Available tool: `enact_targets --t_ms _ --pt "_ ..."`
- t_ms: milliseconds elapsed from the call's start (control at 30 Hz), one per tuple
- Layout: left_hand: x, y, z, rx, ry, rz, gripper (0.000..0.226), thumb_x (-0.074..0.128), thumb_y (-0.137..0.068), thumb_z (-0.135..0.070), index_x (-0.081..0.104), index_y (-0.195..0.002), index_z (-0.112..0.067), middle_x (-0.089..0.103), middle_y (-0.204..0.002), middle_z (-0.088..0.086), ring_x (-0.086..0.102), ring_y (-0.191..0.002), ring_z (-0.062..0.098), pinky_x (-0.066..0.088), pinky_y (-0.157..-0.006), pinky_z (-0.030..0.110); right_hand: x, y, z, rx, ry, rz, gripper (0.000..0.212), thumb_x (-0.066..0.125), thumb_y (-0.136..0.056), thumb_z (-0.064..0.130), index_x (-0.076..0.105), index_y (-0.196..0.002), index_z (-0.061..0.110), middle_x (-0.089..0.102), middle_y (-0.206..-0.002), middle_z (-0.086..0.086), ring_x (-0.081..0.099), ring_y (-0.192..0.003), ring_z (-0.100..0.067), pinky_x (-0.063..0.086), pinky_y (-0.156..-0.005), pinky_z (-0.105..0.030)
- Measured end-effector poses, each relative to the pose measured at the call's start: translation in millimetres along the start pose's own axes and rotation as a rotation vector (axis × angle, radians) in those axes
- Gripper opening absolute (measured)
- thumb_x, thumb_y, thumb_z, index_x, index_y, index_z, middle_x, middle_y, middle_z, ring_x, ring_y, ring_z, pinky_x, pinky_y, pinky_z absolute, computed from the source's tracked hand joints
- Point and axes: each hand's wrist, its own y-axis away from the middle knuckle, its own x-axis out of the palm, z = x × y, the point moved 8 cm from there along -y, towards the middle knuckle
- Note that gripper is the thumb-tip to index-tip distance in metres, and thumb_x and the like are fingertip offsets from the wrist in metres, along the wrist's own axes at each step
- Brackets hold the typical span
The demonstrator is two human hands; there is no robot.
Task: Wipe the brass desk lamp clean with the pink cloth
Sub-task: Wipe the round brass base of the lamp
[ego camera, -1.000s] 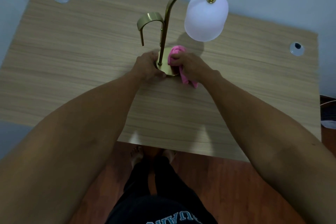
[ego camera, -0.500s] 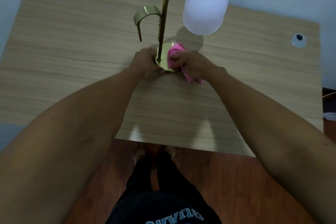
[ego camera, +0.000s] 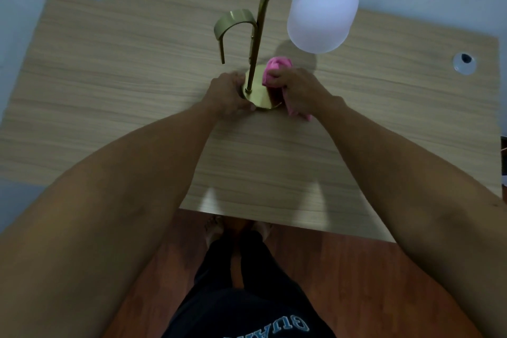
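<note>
Your right hand [ego camera: 299, 90] has its grip closed tight around the bunched pink cloth [ego camera: 275, 70], with a wad of it sticking out past your fingers and a tail hanging below your palm onto the table [ego camera: 109, 85]. The wad presses against the far right side of the round base [ego camera: 260, 96] of the brass desk lamp [ego camera: 259, 25]. Your left hand [ego camera: 227, 96] curls over the base's left edge, fingers wrapped on the rim, pinning it to the table. The lamp stands upright near the table's middle, toward the far side: a thin stem rises from the base and arches right to a frosted white shade [ego camera: 322, 11] hanging mouth down, while a flat brass hook [ego camera: 233, 25] bends off to the left. The brass looks smooth and shiny.
</note>
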Motion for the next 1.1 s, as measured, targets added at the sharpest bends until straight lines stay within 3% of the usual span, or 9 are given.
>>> enact_targets --t_ms 100,200,367,500,667,767,867,1000,1100 --pt "1.0 1.2 -2.0 0.004 0.007 0.001 0.056 0.092 -0.068 -0.022 0.075 -0.121 -0.020 0.070 -0.125 0.004 0.063 -0.119 0.025 0.044 -0.101 0.025 11.7 -6.8 19.3 -0.041 -0.032 0.037 0.039 0.054 -0.096 -0.004 0.073 -0.127 0.011 0.061 -0.144 -0.010 0.049 -0.140 -0.032 0.038 -0.118 -0.050" --pt "0.6 2.9 -4.5 0.017 0.008 0.011 0.057 0.091 -0.069 -0.019 0.074 -0.124 -0.019 0.069 -0.127 0.001 0.063 -0.119 0.022 0.047 -0.109 0.033 13.0 8.1 14.2 -0.062 -0.062 0.101 0.032 0.057 -0.098 0.000 0.077 -0.120 0.012 0.066 -0.139 -0.011 0.054 -0.136 -0.031 0.040 -0.118 -0.047" --pt "1.6 2.7 -5.4 0.018 -0.011 0.027 0.062 0.090 -0.072 -0.020 0.070 -0.130 -0.016 0.067 -0.130 0.003 0.062 -0.122 0.024 0.046 -0.109 0.036 6.3 -2.2 -1.9 0.048 -0.021 0.025 0.055 0.049 -0.090 -0.014 0.070 -0.132 0.014 0.062 -0.145 -0.012 0.055 -0.135 -0.034 0.043 -0.115 -0.042" --pt "0.2 1.2 -2.7 0.046 -0.038 0.014 0.058 0.088 -0.074 -0.025 0.071 -0.129 -0.016 0.069 -0.130 0.004 0.064 -0.121 0.024 0.047 -0.105 0.030 36.6 -4.5 16.6 0.070 -0.124 0.100 0.052 0.051 -0.093 -0.013 0.063 -0.140 0.009 0.049 -0.157 -0.015 0.038 -0.150 -0.034 0.028 -0.126 -0.044" --pt "1.0 2.6 0.2 0.067 -0.017 0.009 0.055 0.088 -0.075 -0.022 0.071 -0.127 -0.015 0.068 -0.134 0.004 0.063 -0.115 0.018 0.040 -0.092 0.019 47.5 20.4 11.5 0.067 -0.202 0.031 0.041 0.052 -0.101 -0.007 0.066 -0.135 0.009 0.051 -0.157 -0.007 0.032 -0.156 -0.025 0.007 -0.133 -0.041" --pt "1.2 1.4 3.8 0.055 -0.044 0.019 0.047 0.086 -0.079 -0.022 0.073 -0.123 -0.013 0.067 -0.133 0.004 0.062 -0.111 0.018 0.038 -0.089 0.020 44.4 28.6 15.1 0.027 -0.219 0.068 0.042 0.053 -0.096 -0.011 0.071 -0.130 0.008 0.057 -0.152 -0.009 0.040 -0.152 -0.027 0.017 -0.131 -0.043" --pt "-0.6 0.4 5.3 0.039 -0.118 0.038 0.042 0.082 -0.083 -0.023 0.072 -0.122 -0.012 0.066 -0.131 0.010 0.061 -0.119 0.029 0.039 -0.090 0.027 29.4 45.2 -2.1 0.138 -0.248 0.013 0.041 0.054 -0.094 -0.007 0.079 -0.117 0.015 0.069 -0.137 -0.009 0.059 -0.129 -0.025 0.037 -0.119 -0.032" --pt "-4.3 -1.0 0.9 0.077 -0.193 0.110 0.064 0.081 -0.084 -0.026 0.056 -0.143 -0.019 0.062 -0.139 0.012 0.057 -0.128 0.034 0.040 -0.098 0.031 -2.2 60.8 -45.2 0.394 -0.676 -0.376 0.031 0.055 -0.094 -0.011 0.080 -0.108 -0.001 0.077 -0.114 -0.020 0.069 -0.112 -0.024 0.050 -0.107 -0.031" --pt "-6.9 -5.3 -8.1 0.138 -0.220 0.120 0.076 0.080 -0.084 -0.025 0.045 -0.150 -0.021 0.060 -0.143 0.010 0.055 -0.132 0.034 0.042 -0.106 0.038 -4.7 44.9 -55.2 0.458 -0.804 -0.468 0.030 0.053 -0.095 -0.011 0.078 -0.109 -0.003 0.075 -0.119 -0.020 0.068 -0.114 -0.027 0.053 -0.104 -0.029"
